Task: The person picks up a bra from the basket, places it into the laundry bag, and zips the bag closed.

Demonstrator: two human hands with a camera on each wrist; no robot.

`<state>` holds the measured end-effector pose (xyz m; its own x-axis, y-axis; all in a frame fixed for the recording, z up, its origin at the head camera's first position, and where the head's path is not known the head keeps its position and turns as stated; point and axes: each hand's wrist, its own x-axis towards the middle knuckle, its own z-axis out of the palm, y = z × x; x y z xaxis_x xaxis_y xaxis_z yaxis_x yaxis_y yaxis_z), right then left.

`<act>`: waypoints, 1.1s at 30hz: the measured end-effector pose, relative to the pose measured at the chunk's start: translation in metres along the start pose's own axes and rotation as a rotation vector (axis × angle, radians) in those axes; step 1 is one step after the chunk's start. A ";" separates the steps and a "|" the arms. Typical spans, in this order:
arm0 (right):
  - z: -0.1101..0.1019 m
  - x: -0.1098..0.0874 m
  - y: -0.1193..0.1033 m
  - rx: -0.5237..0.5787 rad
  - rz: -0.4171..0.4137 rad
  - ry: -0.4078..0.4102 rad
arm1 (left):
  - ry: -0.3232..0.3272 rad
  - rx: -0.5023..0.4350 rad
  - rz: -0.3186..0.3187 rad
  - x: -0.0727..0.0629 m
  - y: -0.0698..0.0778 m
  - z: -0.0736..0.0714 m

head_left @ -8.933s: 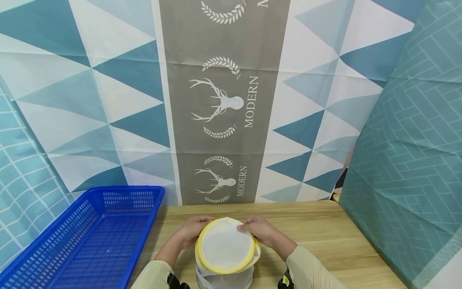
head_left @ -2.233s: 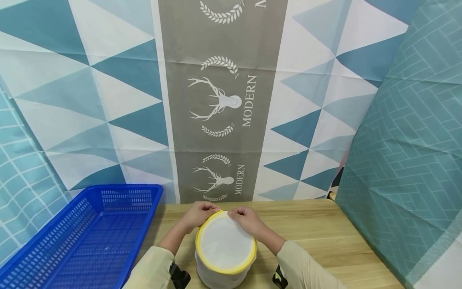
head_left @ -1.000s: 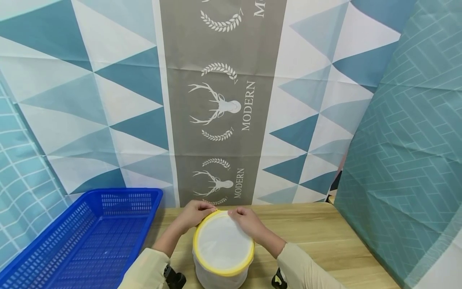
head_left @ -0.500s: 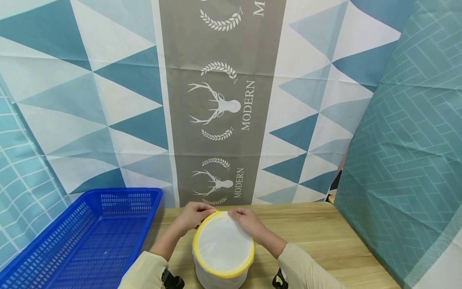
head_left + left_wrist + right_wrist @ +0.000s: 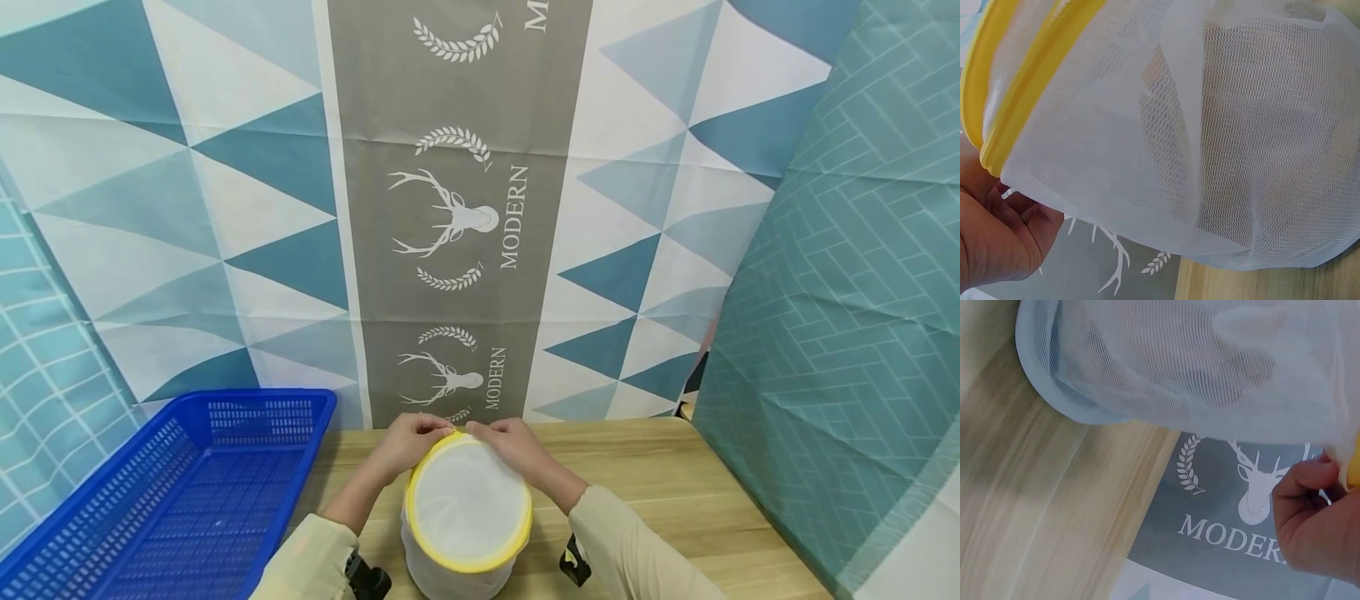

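A round white mesh laundry bag (image 5: 471,504) with yellow trim stands upright on the table, its flat lid facing up. At the lid's far edge, my left hand (image 5: 407,443) pinches the yellow trim (image 5: 1029,81). Close beside it, my right hand (image 5: 517,446) pinches the same edge between thumb and curled finger. Two yellow bands with a white strip between them show in the left wrist view. Shapes inside the bag show dimly through the mesh (image 5: 1166,362); what they are I cannot tell. A zip pull is not clearly visible.
A blue plastic basket (image 5: 258,421) with perforated walls stands on the left. The wooden table (image 5: 637,483) extends right of the bag. Patterned cloth (image 5: 450,217) hangs behind, and a teal cloth (image 5: 847,333) hangs along the right side.
Earlier the lid sat loose and tilted above the rim; now it lies level on the bag. Over the last half second my right hand has slid left along the edge, closer to my left.
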<state>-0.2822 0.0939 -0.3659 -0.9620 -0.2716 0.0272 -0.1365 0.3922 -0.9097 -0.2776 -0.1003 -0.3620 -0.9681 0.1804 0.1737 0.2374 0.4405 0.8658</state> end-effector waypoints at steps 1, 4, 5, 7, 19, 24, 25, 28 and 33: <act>0.000 0.001 0.000 -0.005 -0.009 -0.009 | -0.002 -0.003 0.004 0.000 0.000 0.000; 0.000 0.004 -0.001 -0.009 -0.043 -0.048 | -0.004 -0.012 0.009 0.002 0.001 -0.001; 0.000 0.004 -0.002 -0.009 -0.054 -0.062 | -0.004 -0.014 0.008 0.002 0.002 -0.001; 0.000 0.005 -0.003 -0.014 -0.073 -0.080 | -0.003 -0.016 0.002 0.003 0.004 -0.003; 0.001 0.006 -0.009 -0.041 -0.107 -0.079 | -0.011 0.019 -0.018 0.003 0.013 -0.009; 0.001 0.005 -0.012 -0.049 -0.131 -0.087 | -0.017 0.028 0.000 0.002 0.013 -0.011; 0.001 0.004 -0.013 -0.051 -0.136 -0.089 | -0.021 0.028 0.006 0.002 0.013 -0.011; 0.001 0.004 -0.013 -0.055 -0.145 -0.088 | -0.031 0.028 0.027 0.001 0.011 -0.012; 0.002 0.006 -0.011 -0.046 -0.143 -0.069 | -0.015 0.016 0.025 0.000 0.009 -0.011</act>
<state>-0.2854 0.0858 -0.3563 -0.9139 -0.3864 0.1248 -0.2827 0.3847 -0.8787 -0.2763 -0.1058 -0.3493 -0.9607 0.2042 0.1879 0.2626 0.4501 0.8535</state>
